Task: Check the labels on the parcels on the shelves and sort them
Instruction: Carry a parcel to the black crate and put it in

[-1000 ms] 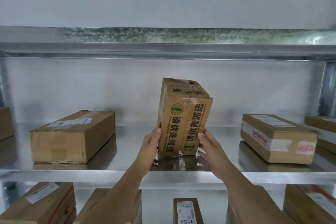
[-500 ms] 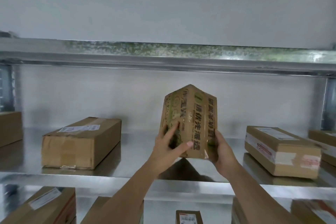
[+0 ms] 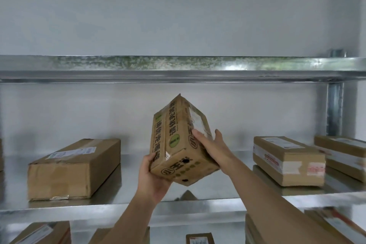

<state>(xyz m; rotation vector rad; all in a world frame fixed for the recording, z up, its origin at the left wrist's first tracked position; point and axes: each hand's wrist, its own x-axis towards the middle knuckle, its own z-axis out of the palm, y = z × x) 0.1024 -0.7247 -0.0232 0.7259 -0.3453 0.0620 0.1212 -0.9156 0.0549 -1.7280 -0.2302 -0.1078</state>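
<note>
A brown printed cardboard parcel with green round marks and dark lettering hangs tilted in the air above the metal shelf. My left hand cups its lower left corner from below, thumb on the front face. My right hand grips its right side, fingers laid over the face that carries a white label. Both hands hold the parcel clear of the shelf.
A long plain box with a white label lies at the left on the same shelf. Two taped boxes lie at the right, beside a steel upright. More parcels fill the shelf below. An upper shelf beam crosses overhead.
The parcel stood upright on the shelf; both hands have lifted it and tipped it so its labelled side turns up. My left hand slid under the lower corner.
</note>
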